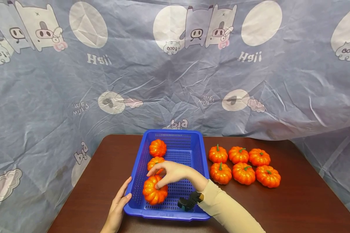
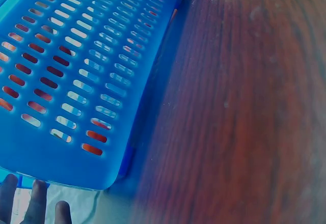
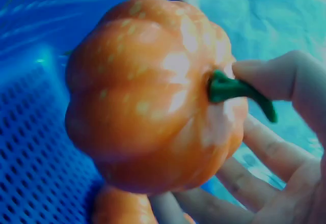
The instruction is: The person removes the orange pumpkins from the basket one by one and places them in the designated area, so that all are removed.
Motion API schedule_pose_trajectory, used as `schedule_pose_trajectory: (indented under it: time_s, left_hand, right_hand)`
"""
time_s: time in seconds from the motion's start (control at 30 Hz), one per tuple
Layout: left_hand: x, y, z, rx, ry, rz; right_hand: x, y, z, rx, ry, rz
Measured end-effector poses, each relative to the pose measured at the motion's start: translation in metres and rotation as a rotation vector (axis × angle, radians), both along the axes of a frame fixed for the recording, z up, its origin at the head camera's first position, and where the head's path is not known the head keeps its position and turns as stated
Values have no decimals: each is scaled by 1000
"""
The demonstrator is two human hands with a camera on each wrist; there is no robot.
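A small orange pumpkin (image 1: pixel 154 194) is in my right hand (image 1: pixel 175 172), over the near left part of a blue plastic basket (image 1: pixel 166 214). In the right wrist view, the thumb presses on the pumpkin (image 3: pixel 153 91) beside its green stem (image 3: pixel 232 89), and the other fingers pass behind it. Farther back along the basket's left side sit two more pumpkins, a far one (image 1: pixel 157 148) and a middle one (image 1: pixel 155 161) partly covered by my right hand. My left hand (image 1: pixel 117 207) touches the basket's left rim, fingers fairly straight.
Right of the basket, several orange pumpkins with green stems, one a near pumpkin (image 1: pixel 220 173), stand in two rows on the dark brown table (image 1: pixel 306 200). A grey printed cloth (image 1: pixel 175 77) hangs behind the table. A black wrist camera (image 1: pixel 189 201) is on my right wrist.
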State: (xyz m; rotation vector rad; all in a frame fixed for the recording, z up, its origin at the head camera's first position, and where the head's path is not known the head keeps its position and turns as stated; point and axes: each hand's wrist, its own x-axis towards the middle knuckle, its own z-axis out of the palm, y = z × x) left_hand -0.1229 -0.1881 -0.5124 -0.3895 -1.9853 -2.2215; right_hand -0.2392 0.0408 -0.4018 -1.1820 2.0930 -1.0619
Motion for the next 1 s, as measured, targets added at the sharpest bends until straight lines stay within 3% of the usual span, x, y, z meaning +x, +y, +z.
schedule_pose_trajectory:
  time_s: [0.2, 0.5, 0.67, 1.0]
  left_hand:
    - [1, 0, 0, -2, 31, -4]
    - [0, -1, -1, -12, 37, -9]
    - [1, -2, -2, -8, 50, -11]
    - [0, -1, -3, -31, 19, -8]
  right_hand:
    - [5, 23, 21, -81, 49, -85]
    - [15, 60, 39, -240, -23, -262]
    - [22, 83, 40, -309, -53, -360]
    - [34, 139, 35, -420, 4, -539]
